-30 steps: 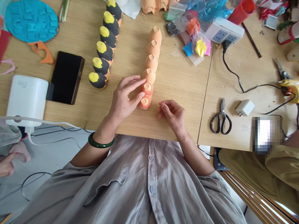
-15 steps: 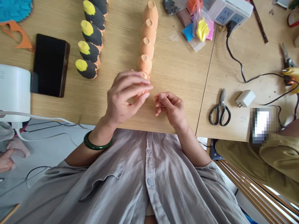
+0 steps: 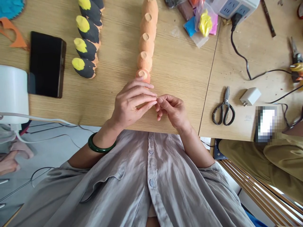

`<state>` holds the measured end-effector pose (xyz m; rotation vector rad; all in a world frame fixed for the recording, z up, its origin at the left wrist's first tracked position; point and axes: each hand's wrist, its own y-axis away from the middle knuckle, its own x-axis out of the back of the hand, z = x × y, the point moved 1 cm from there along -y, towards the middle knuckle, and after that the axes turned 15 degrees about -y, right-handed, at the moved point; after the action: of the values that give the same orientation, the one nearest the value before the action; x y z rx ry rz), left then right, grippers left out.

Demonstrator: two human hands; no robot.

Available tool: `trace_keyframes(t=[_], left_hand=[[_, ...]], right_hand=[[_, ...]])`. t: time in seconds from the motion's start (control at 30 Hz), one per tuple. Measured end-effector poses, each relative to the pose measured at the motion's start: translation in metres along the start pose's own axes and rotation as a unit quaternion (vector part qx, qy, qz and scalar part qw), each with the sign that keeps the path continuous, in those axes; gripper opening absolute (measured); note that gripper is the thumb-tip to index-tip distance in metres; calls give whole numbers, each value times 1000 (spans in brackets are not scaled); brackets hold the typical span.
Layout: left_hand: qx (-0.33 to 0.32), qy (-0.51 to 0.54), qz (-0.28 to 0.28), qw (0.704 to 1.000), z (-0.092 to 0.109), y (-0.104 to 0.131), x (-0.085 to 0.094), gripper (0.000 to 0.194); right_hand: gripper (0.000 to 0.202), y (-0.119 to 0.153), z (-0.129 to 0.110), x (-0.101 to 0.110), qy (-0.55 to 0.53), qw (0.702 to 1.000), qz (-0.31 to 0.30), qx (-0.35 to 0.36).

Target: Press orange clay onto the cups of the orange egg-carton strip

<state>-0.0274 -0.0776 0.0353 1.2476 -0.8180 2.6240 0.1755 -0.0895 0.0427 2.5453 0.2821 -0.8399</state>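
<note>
My left hand (image 3: 133, 102), above a green bangle, has its thumb and fingertips closed together in a pinch. Those tips meet the thumb and index finger of my right hand (image 3: 174, 112), also pinched, over the wooden table. Whatever sits between the fingertips is too small to make out. Just beyond my left hand runs a row of orange rounded lumps (image 3: 147, 45), each with a small pale disc on its side; the nearest is partly hidden behind my fingers. Further left lies a row of black lumps (image 3: 88, 52) with yellow patches and orange edges.
A dark phone (image 3: 46, 64) and an orange cut-out sheet (image 3: 14, 33) lie at left. Bagged coloured clay (image 3: 205, 24) and a white power strip (image 3: 236, 11) are at the back right. Black-handled scissors (image 3: 223, 107), a white charger plug (image 3: 250, 96) and cables lie right; a person sits there.
My left hand has shifted right, so its fingertips now touch those of my right hand. More of the nearest orange lump shows. The camera view has turned slightly.
</note>
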Motion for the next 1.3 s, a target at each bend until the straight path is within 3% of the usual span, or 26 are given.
trace_keyframes(t=[0.2,0.4,0.57,0.67,0.8,0.93,1.13,1.3], left_hand=[[-8,-30,15,999,3,17,0,18],[34,-33,39,998,5,29,3,16],[61,-7,118,991,21,22,12,13],[103,37,171,979,28,18,12,15],[144,19,137,980,27,19,11,20],[114,-23,126,985,21,23,8,22],[45,-59,145,987,17,29,2,18],[12,-72,129,989,10,33,0,22]], right_hand=[[65,1,3,-2,-4,999,-13,-36],[65,-2,14,-3,-23,998,-31,-48],[65,-3,17,0,8,1000,19,13],[55,-3,18,5,-27,999,33,10],[33,-3,17,8,-91,996,14,-5],[25,-1,11,0,-110,994,12,-14],[57,-1,7,-14,-92,994,-3,-60],[63,-6,8,-16,-106,990,-3,-93]])
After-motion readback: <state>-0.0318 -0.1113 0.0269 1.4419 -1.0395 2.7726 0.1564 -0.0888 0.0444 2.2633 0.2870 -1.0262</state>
